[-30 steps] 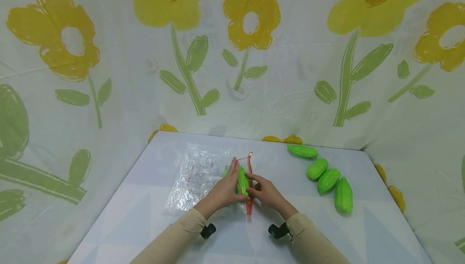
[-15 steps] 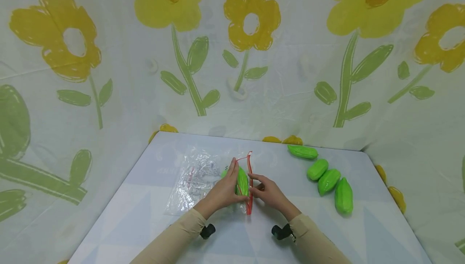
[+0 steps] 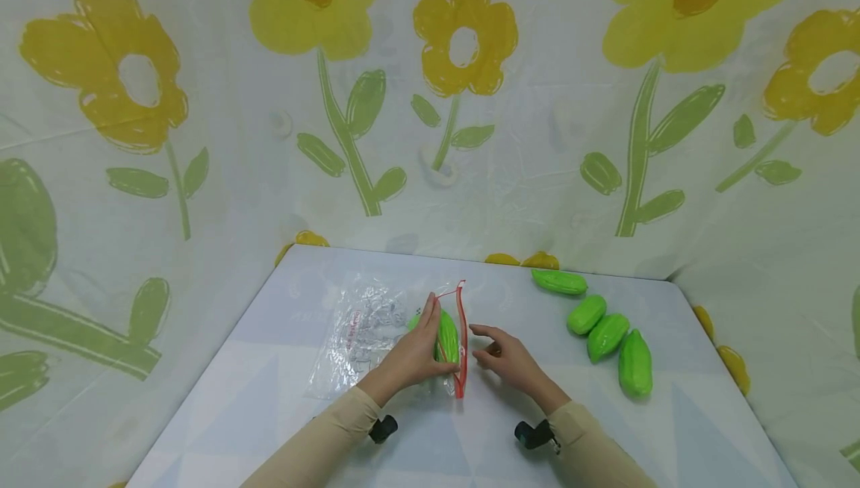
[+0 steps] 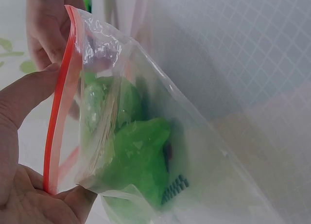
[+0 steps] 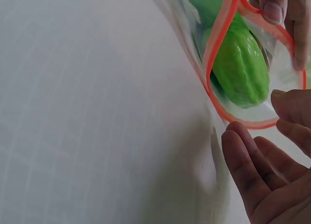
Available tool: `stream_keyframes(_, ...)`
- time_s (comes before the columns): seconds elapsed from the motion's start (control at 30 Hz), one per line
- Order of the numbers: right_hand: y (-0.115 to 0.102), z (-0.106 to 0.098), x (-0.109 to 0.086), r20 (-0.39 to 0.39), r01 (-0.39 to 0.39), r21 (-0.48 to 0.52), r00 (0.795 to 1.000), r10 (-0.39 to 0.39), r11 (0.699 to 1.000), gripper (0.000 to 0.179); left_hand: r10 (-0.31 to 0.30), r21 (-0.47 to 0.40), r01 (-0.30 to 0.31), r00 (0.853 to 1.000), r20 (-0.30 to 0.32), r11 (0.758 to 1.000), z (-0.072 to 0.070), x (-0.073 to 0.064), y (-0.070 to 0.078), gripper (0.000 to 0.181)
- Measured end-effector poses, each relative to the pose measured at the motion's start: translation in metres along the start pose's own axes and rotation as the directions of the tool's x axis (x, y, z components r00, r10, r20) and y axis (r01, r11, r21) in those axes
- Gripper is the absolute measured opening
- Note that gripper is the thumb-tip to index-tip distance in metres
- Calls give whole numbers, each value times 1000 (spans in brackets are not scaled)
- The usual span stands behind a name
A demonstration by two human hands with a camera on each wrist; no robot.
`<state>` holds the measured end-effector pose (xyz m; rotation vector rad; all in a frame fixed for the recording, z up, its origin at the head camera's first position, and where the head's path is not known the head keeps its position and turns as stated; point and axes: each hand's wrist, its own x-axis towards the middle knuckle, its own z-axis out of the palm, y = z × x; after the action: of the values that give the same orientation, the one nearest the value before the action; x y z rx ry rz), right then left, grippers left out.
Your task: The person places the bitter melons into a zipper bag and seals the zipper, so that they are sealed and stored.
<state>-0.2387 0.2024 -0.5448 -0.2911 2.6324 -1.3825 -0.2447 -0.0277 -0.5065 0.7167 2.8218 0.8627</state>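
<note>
A clear plastic zip bag with a red edge lies toward the left of the table, its mouth to the right. Inside are glossy green ridged fruits shaped like star fruit. My left hand holds the bag at its mouth, thumb and fingers spread along the red edge. In the right wrist view the mouth gapes. My right hand is just right of the red edge, fingers loosely bent and holding nothing. Its fingertips appear close to the bag's rim.
Several more green ridged fruits lie in a loose row on the right side of the table. A flower-printed curtain stands behind and beside the table. Dark wrist cameras sit under both forearms.
My right hand has let go of the bag's red edge and moved a little to the right. My left hand and the bag have stayed nearly in place.
</note>
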Motion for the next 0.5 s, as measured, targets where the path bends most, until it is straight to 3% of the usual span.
stream_keyframes(0.5,20,-21,-20,-65,-47,24,997,49,999,51,-27,-9,27,1000,-3,1000,2,1,-1,125)
